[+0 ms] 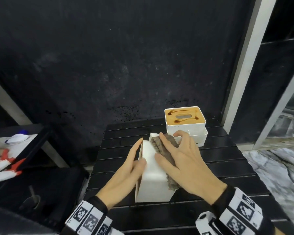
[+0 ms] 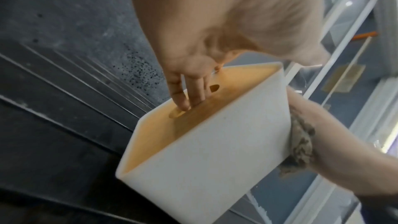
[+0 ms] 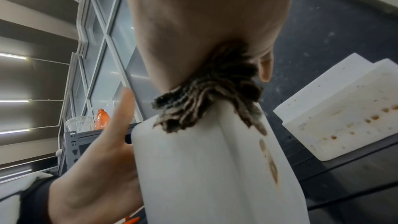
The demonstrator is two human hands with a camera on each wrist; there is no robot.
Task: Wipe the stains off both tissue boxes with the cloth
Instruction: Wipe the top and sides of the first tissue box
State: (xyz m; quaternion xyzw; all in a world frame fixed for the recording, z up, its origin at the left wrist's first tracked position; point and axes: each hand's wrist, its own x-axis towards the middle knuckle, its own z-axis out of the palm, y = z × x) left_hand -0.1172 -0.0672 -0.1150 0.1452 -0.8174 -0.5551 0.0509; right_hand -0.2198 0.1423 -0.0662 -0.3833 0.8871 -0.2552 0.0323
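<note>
A white tissue box (image 1: 153,175) lies tipped on its side on the black slatted table (image 1: 227,167). My left hand (image 1: 131,165) braces it, with straight fingers on the orange lid face (image 2: 163,129) and the thumb on the upper white face. My right hand (image 1: 182,160) presses a grey-brown cloth (image 1: 171,140) flat onto the box's upper right edge. In the right wrist view the cloth (image 3: 206,94) bunches under the palm, and a brown streak (image 3: 271,164) runs down the face below it. The second tissue box (image 1: 185,128) stands upright behind, with brown stains on its orange top (image 1: 171,116) and spots on its side (image 3: 336,117).
A low shelf at the left holds red-and-white items (image 1: 3,165) and a white-and-blue object (image 1: 17,138). A dark wall stands close behind the table. A white frame post (image 1: 241,65) rises at the right, with marble floor (image 1: 278,167) beside the table edge.
</note>
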